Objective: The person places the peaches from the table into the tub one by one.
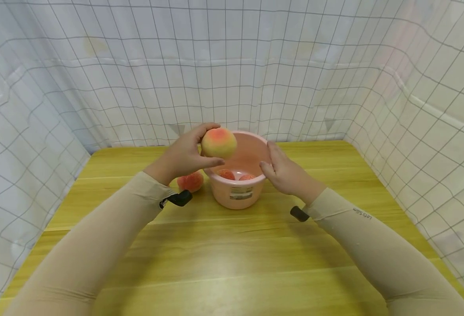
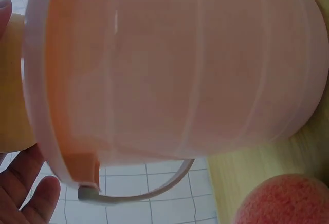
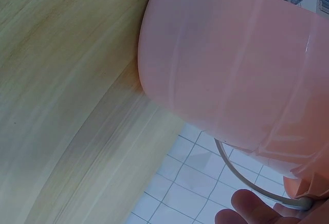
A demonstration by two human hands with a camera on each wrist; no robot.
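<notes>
Desk [image 1: 232,263]: yellow wood, enclosed at 9, 12 and 3 o'clock by white grid-printed sheeting [image 1: 97,66].

Pink bucket [image 1: 237,193]: stands upright at desk centre, label facing the person, wire handle folded down along the wall. Two reddish peaches lie inside it [image 1: 235,175].

Right hand [image 1: 285,171]: at 3 o'clock of the bucket, fingers straight and relaxed, flat against the rim and outer wall. Judged to be steadying the bucket.

Left hand [image 1: 184,156]: at 10 o'clock of the bucket, grip curled round a yellow-pink peach [image 1: 218,141], thumb below, fingers over the top. The peach is held in the air just above the rim's left edge.

Loose peach [image 1: 190,181]: on the desk at 9 o'clock, just beside the bucket wall; whether it touches cannot be told.
</notes>
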